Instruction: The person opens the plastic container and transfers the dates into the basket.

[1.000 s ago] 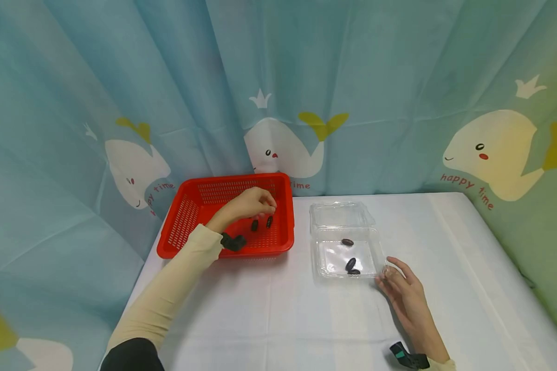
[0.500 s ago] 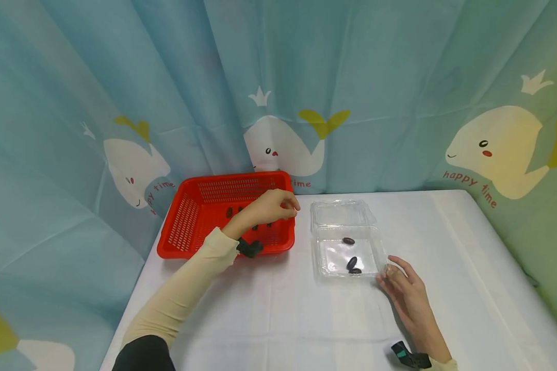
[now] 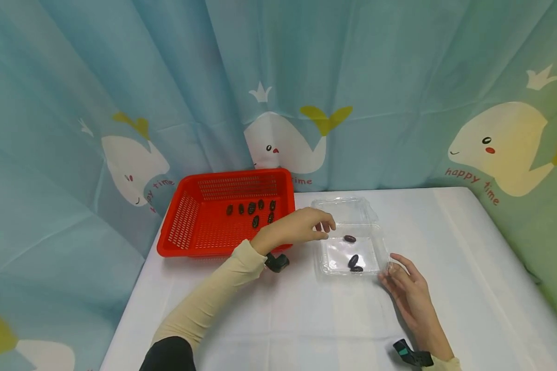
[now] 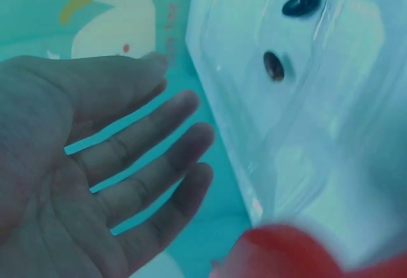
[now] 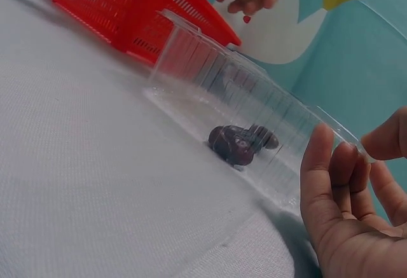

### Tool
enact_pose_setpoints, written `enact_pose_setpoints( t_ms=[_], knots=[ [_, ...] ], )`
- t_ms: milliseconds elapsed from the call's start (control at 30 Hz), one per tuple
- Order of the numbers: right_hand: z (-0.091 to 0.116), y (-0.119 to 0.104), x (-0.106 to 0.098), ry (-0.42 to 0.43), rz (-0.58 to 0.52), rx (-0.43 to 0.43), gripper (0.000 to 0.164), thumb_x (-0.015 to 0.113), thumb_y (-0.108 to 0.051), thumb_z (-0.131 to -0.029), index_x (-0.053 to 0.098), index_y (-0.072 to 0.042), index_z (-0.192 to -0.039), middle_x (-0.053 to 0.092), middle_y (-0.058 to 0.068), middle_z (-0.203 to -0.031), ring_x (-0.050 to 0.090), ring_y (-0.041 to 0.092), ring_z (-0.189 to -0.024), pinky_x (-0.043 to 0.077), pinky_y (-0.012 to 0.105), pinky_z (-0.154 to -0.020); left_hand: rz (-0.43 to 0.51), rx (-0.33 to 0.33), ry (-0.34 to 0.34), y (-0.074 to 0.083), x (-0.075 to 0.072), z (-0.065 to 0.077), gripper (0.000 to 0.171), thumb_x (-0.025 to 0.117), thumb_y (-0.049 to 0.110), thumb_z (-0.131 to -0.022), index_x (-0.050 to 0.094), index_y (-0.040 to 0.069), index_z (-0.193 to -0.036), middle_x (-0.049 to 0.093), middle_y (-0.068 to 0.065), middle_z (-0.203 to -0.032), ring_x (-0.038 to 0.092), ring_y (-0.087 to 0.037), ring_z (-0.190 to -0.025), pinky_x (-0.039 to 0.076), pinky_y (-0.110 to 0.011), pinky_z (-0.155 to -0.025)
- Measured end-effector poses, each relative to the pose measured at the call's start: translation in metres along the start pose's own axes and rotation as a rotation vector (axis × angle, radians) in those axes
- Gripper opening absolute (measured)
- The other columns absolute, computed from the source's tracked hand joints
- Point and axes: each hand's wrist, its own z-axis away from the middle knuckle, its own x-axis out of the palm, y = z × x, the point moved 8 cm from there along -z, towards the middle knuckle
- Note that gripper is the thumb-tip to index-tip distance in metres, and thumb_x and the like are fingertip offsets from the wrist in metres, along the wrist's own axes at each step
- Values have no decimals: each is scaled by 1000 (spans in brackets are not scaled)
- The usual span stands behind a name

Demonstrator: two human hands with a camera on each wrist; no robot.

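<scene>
In the head view my left hand (image 3: 299, 226) hovers over the left rim of a clear plastic clamshell box (image 3: 372, 257). In the left wrist view its thumb and index finger (image 4: 114, 90) lie close together, the other fingers loosely bent; I cannot tell whether a date is hidden between them. Three dark, glossy dates (image 3: 354, 261) lie in the box's base, two together near the front. My right hand (image 3: 410, 296) pinches the box's right front edge between thumb and fingers, plain in the right wrist view. A red plastic basket (image 3: 174, 232) left of the box holds several more dates (image 3: 251, 208).
The box's lid (image 3: 341, 210) lies folded back behind its base. A white cloth (image 3: 315, 319) covers the table. Blue-green curtains (image 3: 390, 77) with whale prints hang behind and at the sides. A dark wrist strap (image 3: 277, 262) sits on the left wrist.
My left hand has moved right, out of the red basket and across to the clear box, uncovering the dates in the basket. The right hand keeps its hold on the box.
</scene>
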Motion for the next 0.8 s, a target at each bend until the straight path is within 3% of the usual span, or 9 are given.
enact_pose_setpoints(
  t_ms=[267, 467, 633, 800],
  knots=[
    [1, 0, 0, 2, 18, 6, 42, 55, -12, -108, 42, -13, -148, 64, -10, -111, 70, 3, -100, 58, 19, -93, -81, 82, -52, 15, 35, -19, 34, 69, 14, -101, 65, 9, -134, 72, -7, -127, 70, -22, -115, 52, -24, -97],
    [1, -2, 1, -11, 18, -11, 42, 55, -13, -108, 41, -12, -148, 65, -9, -109, 70, 3, -97, 59, 19, -92, -194, 172, -65, 22, 57, -31, 42, 71, 15, -99, 63, 17, -140, 68, -3, -131, 65, -16, -120, 50, -20, -101],
    [1, -1, 2, -20, -7, -4, 40, 55, -13, -108, 43, -13, -146, 65, -9, -111, 71, 3, -98, 59, 20, -92, -254, 182, -119, 23, 74, -39, 48, 73, 19, -98, 62, 24, -144, 64, 0, -138, 60, -13, -128, 47, -19, -108],
    [0, -1, 1, -21, -27, -7, 39, 54, -11, -108, 43, -13, -146, 66, -9, -112, 71, 4, -98, 59, 20, -91, -264, 172, -165, 21, 87, -46, 50, 75, 13, -96, 64, 27, -142, 63, 3, -137, 59, -10, -126, 47, -17, -105]
  ],
)
